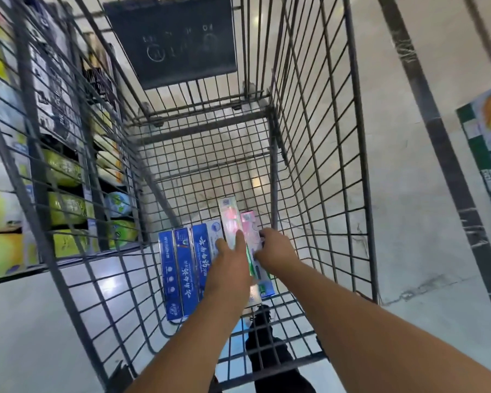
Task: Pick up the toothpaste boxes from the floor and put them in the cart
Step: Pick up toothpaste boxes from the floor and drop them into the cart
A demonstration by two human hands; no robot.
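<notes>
Both my arms reach down into the grey wire cart (318, 154). On its mesh floor lie three blue toothpaste boxes (182, 268) side by side, with a white-and-blue box (214, 231) beside them. To their right lie two pink toothpaste boxes, one pale (228, 219) and one brighter pink (251, 231). My left hand (233, 265) lies over the blue and pale pink boxes, one finger stretched along the pale box. My right hand (275, 251) holds the brighter pink box with curled fingers.
Store shelves (65, 171) with green, yellow and dark packages stand close along the cart's left side. A dark sign panel (173, 38) hangs on the cart's far end. Pale floor (408, 194) spreads to the right, where a display stand (488, 154) shows. My dark shoe (264, 361) shows below the cart.
</notes>
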